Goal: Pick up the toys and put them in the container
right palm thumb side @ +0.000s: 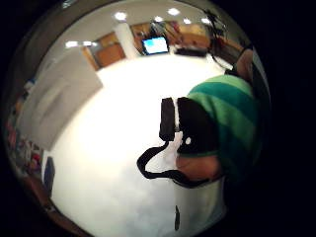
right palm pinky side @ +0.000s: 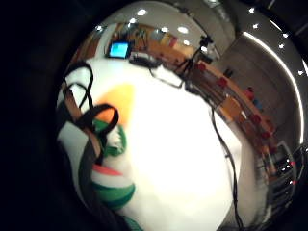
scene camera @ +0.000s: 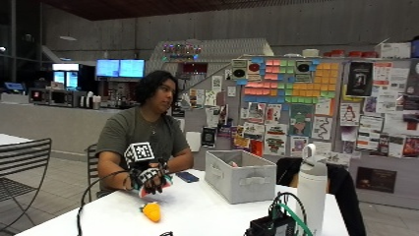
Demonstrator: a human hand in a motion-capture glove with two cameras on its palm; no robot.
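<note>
Inside, the grey container shows something pinkish — unclear.

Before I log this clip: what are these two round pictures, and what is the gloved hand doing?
No robot here: a person at a white table wears a black glove with small cameras on the palm. The two round pictures look out from that palm; the third is shot from across the table. The gloved right hand is raised above the table, fingers curled round a soft toy with green, white and red stripes, which fills the palm views. On the table lie an orange-yellow toy and a dark blue flat object, beside a grey fabric container. A white bottle stands nearer the camera.
</note>
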